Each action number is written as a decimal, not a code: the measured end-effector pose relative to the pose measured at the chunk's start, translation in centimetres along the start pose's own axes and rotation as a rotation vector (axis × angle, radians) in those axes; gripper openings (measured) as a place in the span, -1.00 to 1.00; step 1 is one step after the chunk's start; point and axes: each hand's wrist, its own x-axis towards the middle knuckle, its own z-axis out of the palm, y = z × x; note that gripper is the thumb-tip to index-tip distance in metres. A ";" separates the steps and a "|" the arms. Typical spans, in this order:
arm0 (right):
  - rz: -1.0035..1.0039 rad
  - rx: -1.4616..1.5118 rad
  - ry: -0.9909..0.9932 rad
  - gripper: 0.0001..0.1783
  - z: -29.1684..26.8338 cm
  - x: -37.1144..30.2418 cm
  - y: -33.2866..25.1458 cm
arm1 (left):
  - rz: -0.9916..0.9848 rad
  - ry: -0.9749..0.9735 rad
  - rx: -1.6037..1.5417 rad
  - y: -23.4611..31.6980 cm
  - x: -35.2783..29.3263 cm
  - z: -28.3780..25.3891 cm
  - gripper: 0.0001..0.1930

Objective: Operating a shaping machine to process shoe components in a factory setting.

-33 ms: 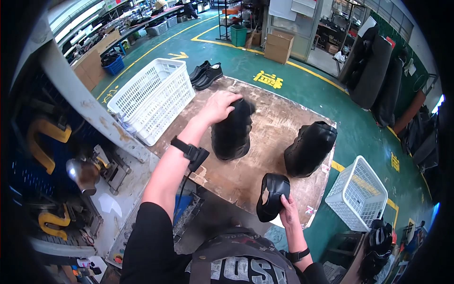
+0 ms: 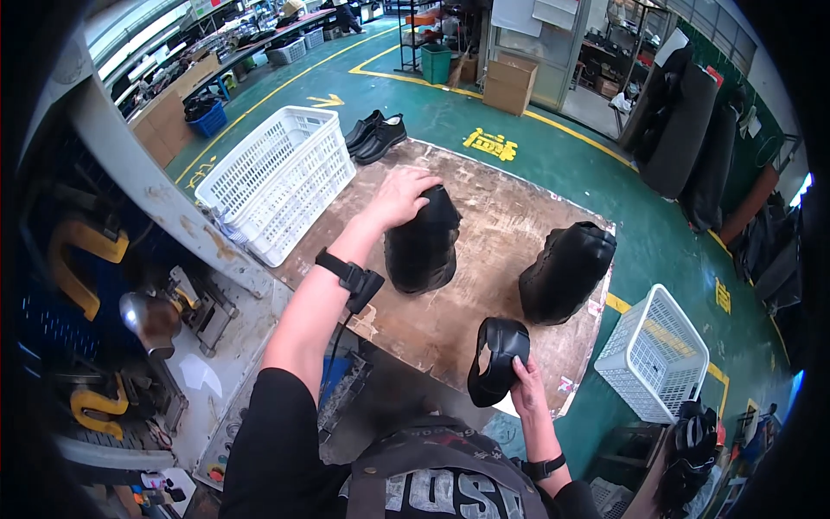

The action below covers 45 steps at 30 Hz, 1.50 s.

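A tall stack of black shoe uppers (image 2: 421,255) stands left of centre on the worn wooden table. My left hand (image 2: 401,197) is at its top, thumb and fingers closed on the edge of the uppermost one; its far side is partly hidden by my fingers. Near the front edge, my right hand (image 2: 528,391) grips a single black shoe upper (image 2: 504,348) by its right side, its opening facing left. A second stack of black uppers (image 2: 566,272) leans at the table's right side, touched by neither hand.
White plastic baskets (image 2: 281,186), stacked, stand by the table's left edge, with a pair of black shoes (image 2: 380,138) beyond. Another white basket (image 2: 654,355) sits right of the table (image 2: 488,259). A metal post (image 2: 164,190) and machine bench (image 2: 207,346) border my left.
The top of the left stack, blurred by motion a moment earlier, now looks sharp and still under my left hand. My right hand has barely moved.
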 end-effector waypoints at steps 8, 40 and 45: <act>0.118 -0.134 -0.113 -0.63 0.4 3.2 0.0 | -0.191 0.234 0.032 3.3 -2.3 -0.3 -0.63; 0.351 -0.195 -1.004 -0.68 56.1 5.0 14.1 | -0.979 0.743 -0.503 4.4 -36.3 -37.1 -0.51; 0.653 -0.097 -0.965 -0.59 47.5 2.9 13.5 | -0.839 0.714 -0.236 4.4 -37.3 -36.4 -0.61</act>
